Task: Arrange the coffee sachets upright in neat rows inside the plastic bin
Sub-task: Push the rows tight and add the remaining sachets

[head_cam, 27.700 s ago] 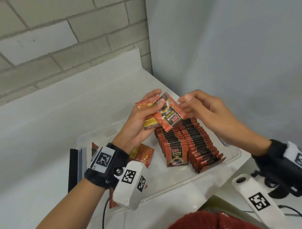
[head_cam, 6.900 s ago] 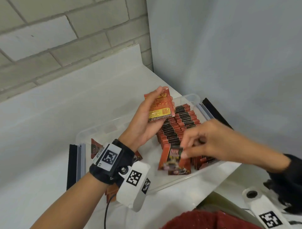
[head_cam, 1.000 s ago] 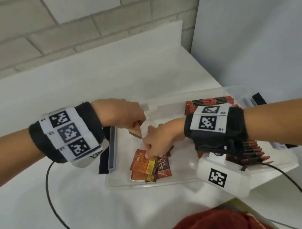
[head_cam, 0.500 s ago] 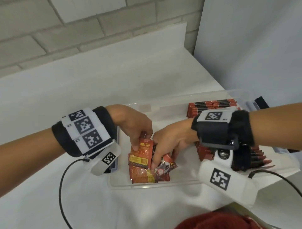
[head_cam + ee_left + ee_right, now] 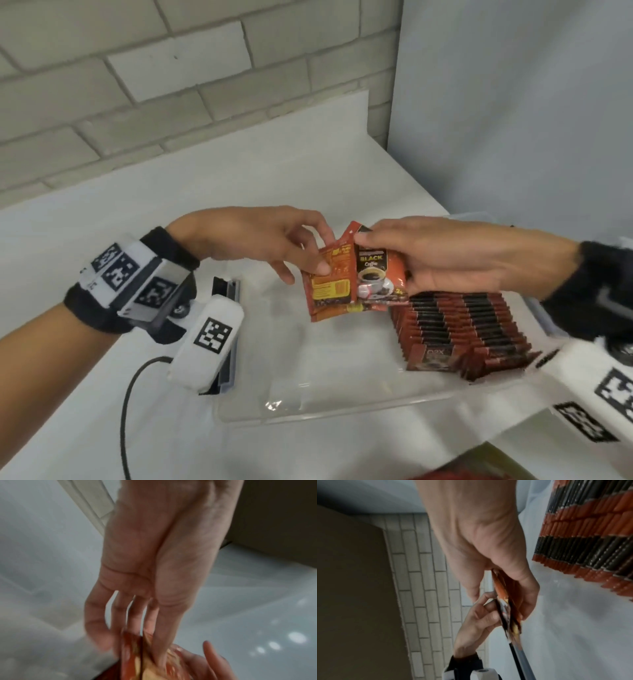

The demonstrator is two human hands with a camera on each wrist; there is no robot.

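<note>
Both hands hold a small bunch of red coffee sachets (image 5: pixel 356 281) above the clear plastic bin (image 5: pixel 308 407). My left hand (image 5: pixel 310 260) pinches the left sachet, which shows its orange back. My right hand (image 5: pixel 387 253) grips the right ones, thumb on a "Black Coffee" front. Two neat rows of upright sachets (image 5: pixel 455 329) fill the bin's right part. In the right wrist view the sachets (image 5: pixel 505 605) sit edge-on between both hands, with the rows (image 5: pixel 590 534) beyond. The left wrist view is blurred and shows the sachets (image 5: pixel 137 655) at my left fingertips (image 5: pixel 159 660).
The bin stands on a white table (image 5: pixel 85 394) in a corner, with a brick wall (image 5: pixel 171 85) behind and a grey panel (image 5: pixel 513 102) to the right. The bin's dark end clip (image 5: pixel 222 291) is at its left. A black cable (image 5: pixel 126 411) trails from my left wrist.
Half a second ago both hands were down on the loose sachets on the bin floor. They have lifted them together, and the bin's left part now shows bare.
</note>
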